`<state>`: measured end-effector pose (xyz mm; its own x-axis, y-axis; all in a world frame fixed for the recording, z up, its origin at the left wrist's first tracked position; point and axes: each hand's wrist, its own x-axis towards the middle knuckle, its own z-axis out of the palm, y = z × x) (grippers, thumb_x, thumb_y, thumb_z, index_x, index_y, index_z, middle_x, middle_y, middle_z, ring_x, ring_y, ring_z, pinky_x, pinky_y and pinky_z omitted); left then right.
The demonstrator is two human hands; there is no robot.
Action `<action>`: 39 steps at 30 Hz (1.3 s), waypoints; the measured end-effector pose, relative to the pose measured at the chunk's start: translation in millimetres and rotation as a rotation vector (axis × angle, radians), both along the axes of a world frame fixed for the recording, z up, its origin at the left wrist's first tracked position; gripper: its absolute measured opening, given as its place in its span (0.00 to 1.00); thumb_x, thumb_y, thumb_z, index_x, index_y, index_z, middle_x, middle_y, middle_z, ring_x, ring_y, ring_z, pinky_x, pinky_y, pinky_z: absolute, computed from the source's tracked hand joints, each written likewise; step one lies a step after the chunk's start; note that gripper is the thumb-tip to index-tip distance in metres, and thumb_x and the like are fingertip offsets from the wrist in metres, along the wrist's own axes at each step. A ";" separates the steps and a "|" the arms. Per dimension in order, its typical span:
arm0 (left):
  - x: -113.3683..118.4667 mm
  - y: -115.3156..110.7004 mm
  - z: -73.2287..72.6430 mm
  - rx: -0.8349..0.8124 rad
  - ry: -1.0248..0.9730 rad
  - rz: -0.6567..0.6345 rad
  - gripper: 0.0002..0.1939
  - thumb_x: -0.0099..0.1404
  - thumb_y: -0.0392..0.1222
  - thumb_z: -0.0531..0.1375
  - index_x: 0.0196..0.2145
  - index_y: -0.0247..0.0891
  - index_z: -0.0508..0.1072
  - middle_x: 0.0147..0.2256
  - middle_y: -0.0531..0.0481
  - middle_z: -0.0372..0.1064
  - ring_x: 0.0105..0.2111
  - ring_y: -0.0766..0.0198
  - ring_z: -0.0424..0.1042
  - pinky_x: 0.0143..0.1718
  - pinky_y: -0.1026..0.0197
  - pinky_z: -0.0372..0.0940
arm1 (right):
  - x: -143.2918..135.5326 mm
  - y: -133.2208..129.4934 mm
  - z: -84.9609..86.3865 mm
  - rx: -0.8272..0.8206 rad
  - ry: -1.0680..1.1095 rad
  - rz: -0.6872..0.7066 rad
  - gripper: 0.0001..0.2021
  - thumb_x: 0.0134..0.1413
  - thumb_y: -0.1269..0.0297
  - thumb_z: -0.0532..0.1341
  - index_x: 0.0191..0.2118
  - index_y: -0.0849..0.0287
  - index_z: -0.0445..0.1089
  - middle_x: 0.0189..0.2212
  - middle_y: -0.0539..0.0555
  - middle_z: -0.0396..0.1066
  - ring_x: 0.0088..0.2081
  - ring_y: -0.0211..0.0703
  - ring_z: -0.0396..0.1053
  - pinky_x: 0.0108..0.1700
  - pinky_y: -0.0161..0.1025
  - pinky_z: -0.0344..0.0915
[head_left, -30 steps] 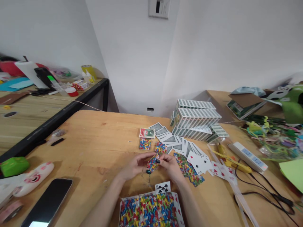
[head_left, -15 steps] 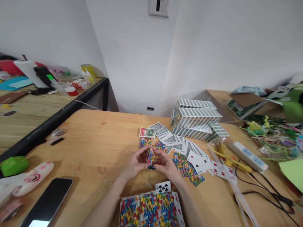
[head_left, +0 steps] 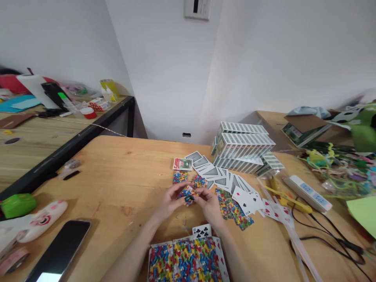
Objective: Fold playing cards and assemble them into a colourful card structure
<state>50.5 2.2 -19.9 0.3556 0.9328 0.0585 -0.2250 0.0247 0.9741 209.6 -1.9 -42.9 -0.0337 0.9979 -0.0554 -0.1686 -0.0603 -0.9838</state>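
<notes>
Both hands meet over the middle of the table. My left hand (head_left: 172,199) and my right hand (head_left: 209,201) pinch a small folded piece with a colourful print (head_left: 188,192) between them. A dark shape shows at its lower edge, too small to make out. Just beyond lie more colourful pieces (head_left: 180,177) and a red and green card box (head_left: 182,164). Nearer my body is a flat panel covered in the same print (head_left: 185,260), with a ten of clubs (head_left: 202,231) sticking out at its top edge. Colourful strips (head_left: 234,209) lie right of my right hand.
Playing cards (head_left: 216,172) spread toward striped boxes (head_left: 243,147) stacked at the back right. A power strip (head_left: 308,194), yellow tool (head_left: 293,201) and black cables lie at the right. A phone (head_left: 58,250) and a white plush-like object (head_left: 44,220) are at the left.
The colourful piece between my hands has turned from upright and narrow to wider and more tilted, its printed face showing more. My fingers have shifted slightly around it.
</notes>
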 end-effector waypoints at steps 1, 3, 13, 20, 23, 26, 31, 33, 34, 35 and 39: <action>1.0 0.5 -3.2 0.026 0.055 0.077 0.17 0.53 0.40 0.61 0.42 0.37 0.69 0.44 0.44 0.67 0.45 0.57 0.64 0.47 0.56 0.59 | -0.8 -0.2 -2.2 0.012 -0.023 -0.012 0.09 0.36 0.63 0.66 0.26 0.59 0.68 0.22 0.49 0.68 0.25 0.37 0.64 0.29 0.34 0.61; 2.7 1.3 -9.7 0.074 0.158 0.210 0.10 0.51 0.41 0.61 0.32 0.35 0.71 0.34 0.46 0.68 0.36 0.61 0.67 0.39 0.60 0.62 | -1.6 -0.5 -5.7 0.035 -0.053 -0.021 0.08 0.34 0.64 0.66 0.23 0.59 0.67 0.22 0.48 0.66 0.25 0.37 0.63 0.29 0.34 0.60; 5.8 -2.5 -6.4 0.290 0.658 0.231 0.13 0.57 0.44 0.54 0.19 0.36 0.59 0.18 0.57 0.52 0.20 0.71 0.53 0.22 0.68 0.50 | -0.2 -2.2 -4.9 0.061 -0.144 -0.019 0.10 0.34 0.61 0.66 0.19 0.59 0.65 0.19 0.48 0.62 0.23 0.36 0.60 0.26 0.34 0.58; 6.5 -3.2 -11.3 0.324 0.741 0.272 0.13 0.61 0.44 0.48 0.21 0.37 0.59 0.19 0.57 0.54 0.21 0.70 0.56 0.23 0.67 0.51 | -0.6 -1.7 0.3 -0.029 -0.096 0.158 0.13 0.40 0.54 0.63 0.26 0.59 0.65 0.19 0.46 0.61 0.21 0.34 0.59 0.23 0.33 0.58; 8.0 -3.7 -11.4 0.302 0.710 0.323 0.12 0.62 0.44 0.47 0.25 0.36 0.62 0.20 0.56 0.57 0.21 0.69 0.58 0.23 0.68 0.53 | -2.4 -2.9 5.8 -0.113 0.060 0.296 0.14 0.46 0.52 0.58 0.32 0.58 0.64 0.23 0.47 0.62 0.22 0.34 0.63 0.23 0.33 0.60; 9.4 -4.1 -10.3 0.285 0.750 0.351 0.13 0.62 0.45 0.47 0.26 0.37 0.63 0.20 0.55 0.59 0.21 0.69 0.60 0.23 0.68 0.54 | -6.2 -5.1 7.7 -0.208 0.184 0.411 0.18 0.47 0.50 0.56 0.41 0.54 0.60 0.26 0.47 0.65 0.21 0.35 0.66 0.20 0.33 0.61; 9.9 -3.9 -12.3 0.341 0.923 0.367 0.15 0.61 0.47 0.48 0.22 0.37 0.64 0.17 0.55 0.59 0.19 0.69 0.60 0.21 0.68 0.52 | -8.9 -3.9 4.8 -0.221 0.139 0.409 0.22 0.44 0.51 0.59 0.44 0.56 0.61 0.26 0.49 0.68 0.21 0.38 0.69 0.19 0.33 0.63; 9.6 -4.0 -13.6 0.352 0.953 0.374 0.15 0.61 0.47 0.48 0.23 0.37 0.65 0.18 0.54 0.61 0.20 0.68 0.62 0.21 0.67 0.53 | -8.5 -3.2 5.2 -0.227 0.122 0.394 0.22 0.43 0.51 0.59 0.45 0.57 0.63 0.25 0.50 0.69 0.23 0.40 0.70 0.21 0.35 0.65; 9.5 -4.1 -14.0 0.346 0.939 0.370 0.14 0.61 0.47 0.48 0.25 0.38 0.66 0.19 0.54 0.62 0.21 0.68 0.63 0.22 0.67 0.54 | -8.3 -3.2 6.0 -0.232 0.119 0.390 0.23 0.43 0.51 0.60 0.45 0.57 0.64 0.26 0.51 0.70 0.23 0.41 0.70 0.21 0.36 0.65; 9.4 -4.2 -14.4 0.337 0.912 0.365 0.14 0.62 0.46 0.47 0.27 0.38 0.67 0.21 0.53 0.64 0.22 0.68 0.64 0.24 0.67 0.55 | -8.3 -3.6 7.1 -0.237 0.116 0.385 0.23 0.43 0.51 0.60 0.45 0.57 0.64 0.26 0.51 0.70 0.24 0.42 0.70 0.22 0.37 0.66; 9.6 -3.3 -15.3 0.287 0.817 0.366 0.13 0.63 0.45 0.46 0.33 0.38 0.67 0.26 0.50 0.68 0.27 0.66 0.66 0.28 0.66 0.58 | -9.1 -6.5 11.4 -0.258 0.109 0.330 0.22 0.46 0.48 0.56 0.44 0.58 0.64 0.25 0.51 0.70 0.25 0.43 0.70 0.21 0.37 0.65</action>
